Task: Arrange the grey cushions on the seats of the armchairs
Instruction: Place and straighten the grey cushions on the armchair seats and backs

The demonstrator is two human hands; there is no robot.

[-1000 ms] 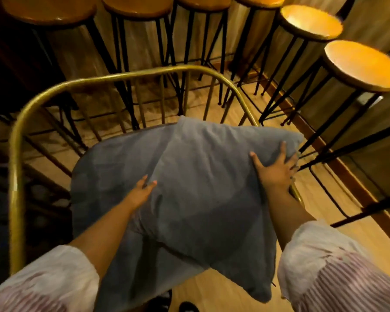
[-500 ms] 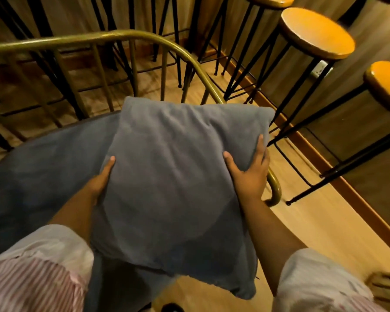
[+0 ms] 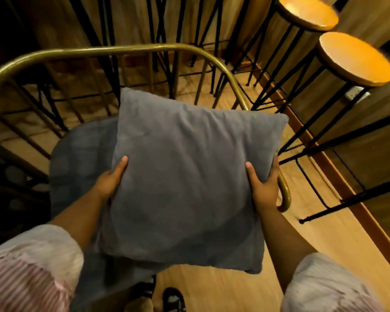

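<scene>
While the armchair [image 3: 131, 49] fills most of the view, its brass rail curving around a grey padded seat [image 3: 77, 158], the row of wooden-topped stools [image 3: 356, 57] stands just behind and to the right on black legs. Over the seat, held tilted toward the rail, is the grey cushion [image 3: 189, 176] — its near edge overhangs the seat front, far corners close to the backrest bars. Left hand [image 3: 109, 181] clasps the left edge, thumb on top; right hand [image 3: 265, 188] clasps the right edge, fingers wrapped behind. Striped sleeves below. Judged progress: cushion brought to this chair but not yet let go — it looks carried, not settled. Left to do: lower, square, release. Other armchairs not visible, so their state is unknown.
</scene>
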